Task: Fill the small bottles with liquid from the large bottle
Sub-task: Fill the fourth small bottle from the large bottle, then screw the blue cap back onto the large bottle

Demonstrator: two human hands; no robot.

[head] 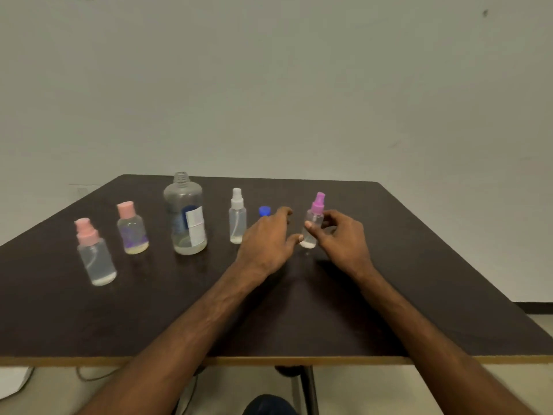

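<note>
The large clear bottle [187, 218] stands uncapped at the table's middle back, with a little liquid at its bottom. Its blue cap [264, 210] lies further right, just behind my left hand. The small bottles stand in a row: a pink-topped spray bottle [95, 254], a pink-capped bottle [132, 232], a white spray bottle [237, 217] and a purple-topped spray bottle [313, 218]. My right hand [341, 238] has thumb and fingers around the purple-topped bottle, which stands on the table. My left hand [266, 238] is spread, one fingertip touching that bottle's base.
The dark table [419, 265] has a light wooden front edge and ends close behind the bottles at a plain wall. A table leg [311, 390] and cables show below the front edge.
</note>
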